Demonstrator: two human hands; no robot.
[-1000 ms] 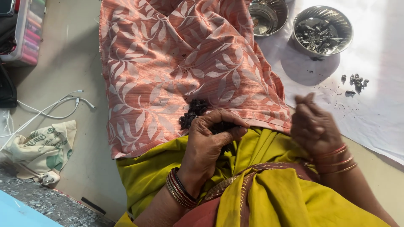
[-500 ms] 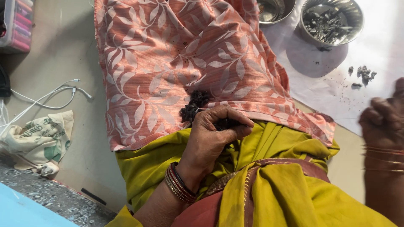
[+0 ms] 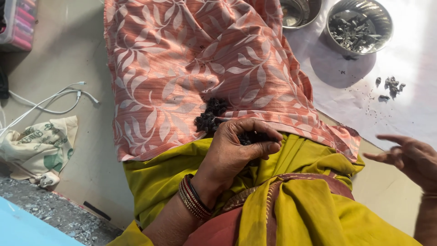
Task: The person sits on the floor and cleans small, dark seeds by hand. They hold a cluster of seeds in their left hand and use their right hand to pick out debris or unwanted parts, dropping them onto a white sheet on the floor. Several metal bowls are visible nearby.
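Observation:
My left hand (image 3: pixel 236 150) rests on my lap, its fingers curled around a clump of small dark seeds or pods (image 3: pixel 213 115) that lies on a pink leaf-patterned cloth (image 3: pixel 182 59). My right hand (image 3: pixel 407 157) hovers to the right above the floor, fingers spread and nothing in it. A steel bowl (image 3: pixel 360 26) at the upper right holds several dark pieces. A second steel bowl (image 3: pixel 298 12) stands beside it. A few loose dark bits (image 3: pixel 390 85) lie on the white sheet (image 3: pixel 409 114).
Yellow-green fabric (image 3: pixel 314 214) covers my legs. On the floor to the left are white cables (image 3: pixel 54 98) and a printed cloth bag (image 3: pixel 38 148). A plastic box (image 3: pixel 20 23) sits at the top left corner.
My right hand moved away from my lap to the right and opened its fingers. My left hand stayed on the dark clump.

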